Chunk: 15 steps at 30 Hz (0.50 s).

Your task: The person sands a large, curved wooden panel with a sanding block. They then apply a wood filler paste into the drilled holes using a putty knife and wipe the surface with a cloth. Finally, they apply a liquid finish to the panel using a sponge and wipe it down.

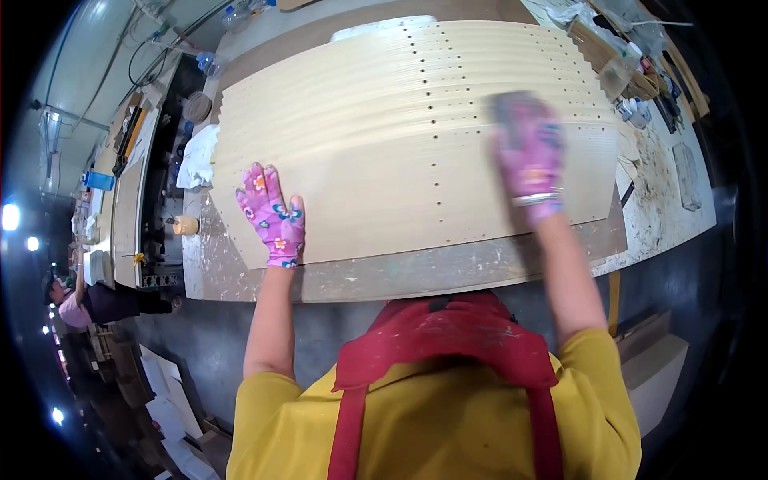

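Well apart, left hand [278, 224] spreads fingers [274, 184] near the boards' [360, 184] edge; right hand [534, 156] holds a blurred grey pad [509, 110].

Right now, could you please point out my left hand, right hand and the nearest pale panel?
Left hand [276, 220], head view: back of the gloved hand.
Right hand [531, 150], head view: its back, blurred.
Nearest pale panel [364, 196], head view: bare surface.

Bright across pale flat panels [352, 168]; round white lamps [10, 217] glaring, far left; pink floral-gloved right hand [531, 148] motion-blurred; fisheye corners black.
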### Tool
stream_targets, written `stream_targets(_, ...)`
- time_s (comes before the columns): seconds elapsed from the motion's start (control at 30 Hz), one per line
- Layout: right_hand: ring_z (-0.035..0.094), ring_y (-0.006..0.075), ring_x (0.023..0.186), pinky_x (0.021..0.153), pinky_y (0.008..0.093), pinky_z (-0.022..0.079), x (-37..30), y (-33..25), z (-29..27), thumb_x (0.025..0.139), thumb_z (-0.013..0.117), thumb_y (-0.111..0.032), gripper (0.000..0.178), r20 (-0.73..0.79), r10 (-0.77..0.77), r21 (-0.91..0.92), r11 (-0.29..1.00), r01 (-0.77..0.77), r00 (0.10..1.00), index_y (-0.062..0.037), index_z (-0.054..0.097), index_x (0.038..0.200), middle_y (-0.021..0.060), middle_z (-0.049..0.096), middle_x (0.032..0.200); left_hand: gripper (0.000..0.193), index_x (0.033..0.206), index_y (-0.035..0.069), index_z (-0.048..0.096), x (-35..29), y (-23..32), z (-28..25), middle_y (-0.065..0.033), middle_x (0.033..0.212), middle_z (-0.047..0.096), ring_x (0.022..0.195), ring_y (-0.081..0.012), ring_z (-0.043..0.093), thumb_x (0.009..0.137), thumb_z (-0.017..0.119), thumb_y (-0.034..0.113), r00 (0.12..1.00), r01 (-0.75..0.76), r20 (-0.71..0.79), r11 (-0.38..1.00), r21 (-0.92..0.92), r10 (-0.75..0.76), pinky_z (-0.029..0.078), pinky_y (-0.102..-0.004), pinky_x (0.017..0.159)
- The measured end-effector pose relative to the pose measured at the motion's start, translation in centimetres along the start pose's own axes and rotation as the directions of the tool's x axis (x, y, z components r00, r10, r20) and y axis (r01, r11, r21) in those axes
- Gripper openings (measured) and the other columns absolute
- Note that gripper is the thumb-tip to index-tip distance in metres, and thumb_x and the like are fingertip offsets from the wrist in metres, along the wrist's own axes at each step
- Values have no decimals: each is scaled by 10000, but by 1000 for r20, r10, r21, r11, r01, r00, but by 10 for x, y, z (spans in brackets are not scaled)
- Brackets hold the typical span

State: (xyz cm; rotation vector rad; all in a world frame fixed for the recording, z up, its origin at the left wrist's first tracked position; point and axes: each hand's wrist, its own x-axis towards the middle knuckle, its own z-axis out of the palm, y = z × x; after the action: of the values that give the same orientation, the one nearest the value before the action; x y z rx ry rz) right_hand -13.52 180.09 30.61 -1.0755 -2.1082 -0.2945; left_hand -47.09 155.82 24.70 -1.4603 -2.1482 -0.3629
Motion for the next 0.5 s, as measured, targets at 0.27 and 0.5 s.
stream_targets(0.27, 491, 409, 1210, 1036, 499, 388, 4, -124, 37, 796, 624, -438, 564, 253, -194, 175, 973, 152, 948, -146, 599, 1278, 210, 493, 1367, 914, 1478, 0, 287, -43, -76, -7, -232, 1541, 241, 1453, -349, 171, 808, 683, 480, 934, 295, -96, 895, -335, -344, 87, -485, 1180)
stream_targets(0.5, 466, 412, 1218, 1025, 500, 395, -10, -170, 35, 785, 639, -328, 624, 217, -153, 90, 987, 136, 964, -124, 515, 1361, 232, 490, 1337, 539, 1253, -17, 508, -56, -109, -4, -108, 1086, 629, 976, -199, 603, 835, 728, 241, 771, 523, 405, 124, -843, -492, 486, -342, 867)
